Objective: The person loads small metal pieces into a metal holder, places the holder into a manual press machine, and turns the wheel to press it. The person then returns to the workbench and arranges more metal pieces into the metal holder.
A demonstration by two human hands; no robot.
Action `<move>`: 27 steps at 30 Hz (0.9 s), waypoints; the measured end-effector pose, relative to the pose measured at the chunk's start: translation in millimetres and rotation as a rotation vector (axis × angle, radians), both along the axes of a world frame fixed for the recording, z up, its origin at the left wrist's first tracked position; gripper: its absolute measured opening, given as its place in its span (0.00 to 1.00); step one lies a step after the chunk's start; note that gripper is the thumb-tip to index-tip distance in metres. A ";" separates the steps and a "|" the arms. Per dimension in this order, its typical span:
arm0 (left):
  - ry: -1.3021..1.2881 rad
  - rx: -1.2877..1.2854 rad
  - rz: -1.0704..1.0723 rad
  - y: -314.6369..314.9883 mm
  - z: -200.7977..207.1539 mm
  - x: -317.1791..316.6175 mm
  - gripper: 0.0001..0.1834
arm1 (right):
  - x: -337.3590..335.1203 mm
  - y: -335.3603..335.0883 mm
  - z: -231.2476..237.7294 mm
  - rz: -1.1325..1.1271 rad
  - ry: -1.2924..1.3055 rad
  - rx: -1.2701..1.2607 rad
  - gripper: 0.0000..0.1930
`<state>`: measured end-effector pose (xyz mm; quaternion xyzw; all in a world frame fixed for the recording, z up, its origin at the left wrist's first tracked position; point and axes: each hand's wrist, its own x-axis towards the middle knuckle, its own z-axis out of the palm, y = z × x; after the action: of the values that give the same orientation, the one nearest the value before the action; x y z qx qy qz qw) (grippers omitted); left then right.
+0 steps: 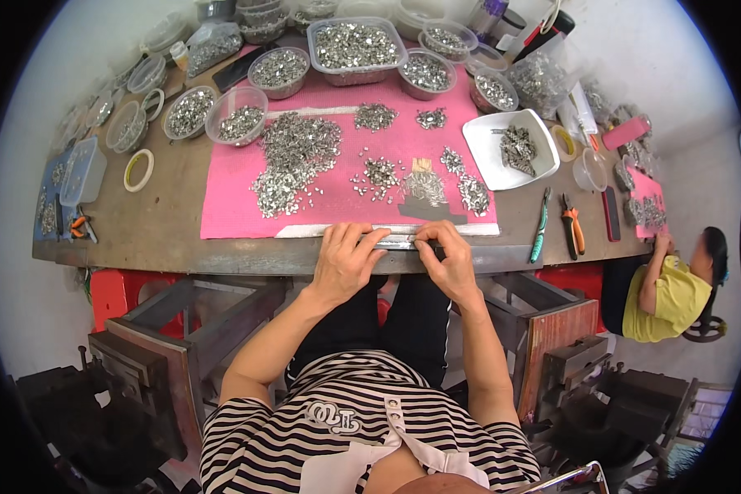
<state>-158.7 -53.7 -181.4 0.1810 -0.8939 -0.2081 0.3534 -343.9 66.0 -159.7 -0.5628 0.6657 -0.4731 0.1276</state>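
Observation:
At the front edge of the workbench, my left hand point(345, 260) and my right hand point(449, 262) face each other. A thin, shiny metal strip point(397, 244) runs between them, its ends pinched in my fingers; its exact kind is not clear. Just beyond lies a white cloth strip point(305, 231) along the front of the pink mat point(230, 202). Small silver metal pieces lie on the mat in a large heap point(296, 152) and several smaller piles point(380, 173). A flat group of pieces point(424, 188) sits beside a grey strip point(432, 212) past my right hand.
Plastic tubs of metal pieces point(356, 48) line the back. A white tray point(486, 169), green-handled tool point(540, 226) and orange-handled pliers point(571, 226) lie to the right; a tape roll point(138, 170) to the left. Vises point(136, 366) stand below. Another person point(667, 296) sits at far right.

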 end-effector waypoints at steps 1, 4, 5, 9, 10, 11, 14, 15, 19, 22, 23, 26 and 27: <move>-0.001 0.002 0.000 0.6 0.3 0.3 0.22 | 0.6 0.9 -0.3 -0.005 0.016 -0.015 0.07; 0.002 0.001 0.001 0.2 0.4 -0.3 0.22 | 0.8 0.2 -0.8 -0.012 0.041 -0.017 0.08; 0.005 -0.002 0.001 -0.2 0.4 -0.5 0.23 | 1.0 -0.4 -0.8 -0.012 0.041 -0.016 0.08; 0.012 -0.011 0.007 -1.0 2.3 -0.9 0.22 | 2.6 -2.7 4.8 -0.011 0.147 -0.056 0.08; 0.012 -0.012 0.007 -1.9 2.3 -0.7 0.22 | 3.1 -4.3 6.1 -0.008 0.189 -0.065 0.09; 0.012 -0.015 0.008 -2.8 3.1 -0.4 0.22 | 3.2 -4.5 6.8 -0.006 0.190 -0.073 0.09; 0.000 0.016 0.009 1.3 3.4 0.6 0.22 | -0.5 -1.6 9.4 0.070 0.364 -0.094 0.11; 0.005 0.008 0.012 1.7 1.0 0.1 0.22 | -1.6 -1.0 11.2 0.083 0.419 -0.078 0.12; -0.031 0.028 0.021 -9.0 12.5 0.1 0.19 | -5.3 5.1 8.3 0.096 0.480 -0.077 0.11; -0.034 -0.054 0.048 -49.0 22.8 -17.7 0.13 | -12.0 8.7 -3.6 0.044 0.163 -0.086 0.08; -0.009 -0.100 0.056 -71.7 22.4 -27.7 0.11 | -16.8 9.1 -12.9 0.012 -0.010 -0.073 0.07; -0.058 -0.183 0.170 -139.8 19.8 -59.0 0.07 | -17.5 10.2 -20.6 -0.074 -0.277 -0.047 0.05; -0.076 -0.167 0.217 -156.5 13.1 -66.4 0.07 | -16.8 7.9 -24.7 -0.088 -0.372 -0.057 0.05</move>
<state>-225.1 -210.2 -168.2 0.2542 -0.8960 -0.0867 0.3536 -360.7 73.9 -184.5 -0.4392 0.6410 -0.5928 0.2118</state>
